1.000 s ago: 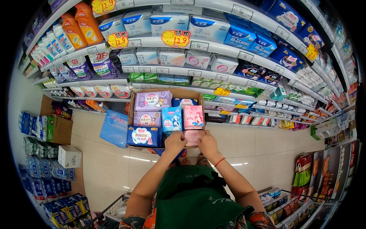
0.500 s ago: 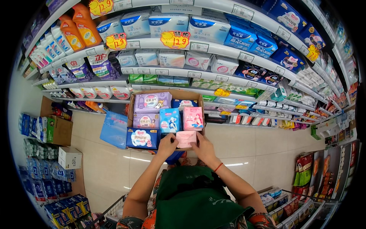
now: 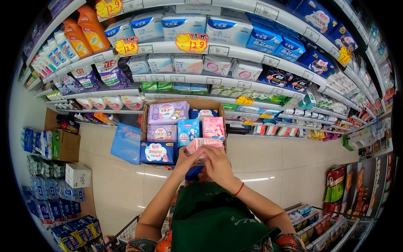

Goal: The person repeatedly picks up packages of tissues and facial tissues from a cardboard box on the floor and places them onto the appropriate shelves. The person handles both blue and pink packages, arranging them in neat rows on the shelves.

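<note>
Both my hands are at the near right corner of an open cardboard carton (image 3: pixel 144 122). Between them is a pink pack of sanitary pads (image 3: pixel 197 144), raised and tilted. My left hand (image 3: pixel 185 161) grips its left side, with the thumb at the near face. My right hand (image 3: pixel 217 164) is bent over its right side, fingers closed on it; part of the pack is hidden. In the carton beside it are a light blue pack (image 3: pixel 188 132), another pink pack (image 3: pixel 213 127), purple packs (image 3: pixel 168 112) and a dark blue pack (image 3: pixel 158 152).
Shelves with white and blue packs (image 3: pixel 184 27) rise beyond the carton, with detergent bags (image 3: pixel 111 74) and orange bottles (image 3: pixel 91 31) at left. A blue flap or sheet (image 3: pixel 125 143) leans out left of the carton. Stacked goods and a white box (image 3: pixel 78 175) stand left on the tiled floor (image 3: pixel 268 157).
The pink pack has been lifted and tipped, so another face with a barcode shows. My right hand has moved from its right edge to over it.
</note>
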`<state>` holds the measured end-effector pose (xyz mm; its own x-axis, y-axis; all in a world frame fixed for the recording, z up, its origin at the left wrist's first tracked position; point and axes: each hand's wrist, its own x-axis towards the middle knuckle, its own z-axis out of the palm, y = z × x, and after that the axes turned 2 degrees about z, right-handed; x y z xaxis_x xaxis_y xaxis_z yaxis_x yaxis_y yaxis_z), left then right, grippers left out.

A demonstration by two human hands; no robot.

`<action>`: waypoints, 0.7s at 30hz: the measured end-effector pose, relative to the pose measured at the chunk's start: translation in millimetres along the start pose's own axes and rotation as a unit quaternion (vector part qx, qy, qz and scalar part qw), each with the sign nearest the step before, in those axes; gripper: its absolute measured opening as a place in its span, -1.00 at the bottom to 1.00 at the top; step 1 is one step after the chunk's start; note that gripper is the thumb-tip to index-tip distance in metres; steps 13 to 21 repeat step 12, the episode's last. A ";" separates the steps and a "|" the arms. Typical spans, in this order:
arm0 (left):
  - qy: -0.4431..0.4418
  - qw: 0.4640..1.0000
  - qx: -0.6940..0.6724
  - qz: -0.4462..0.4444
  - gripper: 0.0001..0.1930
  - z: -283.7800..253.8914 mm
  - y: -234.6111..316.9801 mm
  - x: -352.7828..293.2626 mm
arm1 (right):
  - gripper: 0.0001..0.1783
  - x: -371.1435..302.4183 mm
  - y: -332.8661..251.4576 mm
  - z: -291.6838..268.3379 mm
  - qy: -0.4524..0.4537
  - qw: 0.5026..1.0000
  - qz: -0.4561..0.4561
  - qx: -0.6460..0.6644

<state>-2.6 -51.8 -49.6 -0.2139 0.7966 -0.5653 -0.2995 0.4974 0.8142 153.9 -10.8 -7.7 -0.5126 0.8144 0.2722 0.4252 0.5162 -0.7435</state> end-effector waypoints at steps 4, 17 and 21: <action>-0.003 0.998 -0.059 -0.022 -0.10 -4.6 -4.4 2.5 | -0.64 14.6 12.1 -9.3 0.011 1.000 -0.007 0.013; -0.048 0.995 -0.089 0.023 -0.09 1.7 36.6 0.0 | -0.50 39.1 28.6 -34.3 0.030 0.969 0.200 0.145; -0.048 0.995 -0.089 0.023 -0.09 1.7 36.6 0.0 | -0.50 39.1 28.6 -34.3 0.030 0.969 0.200 0.145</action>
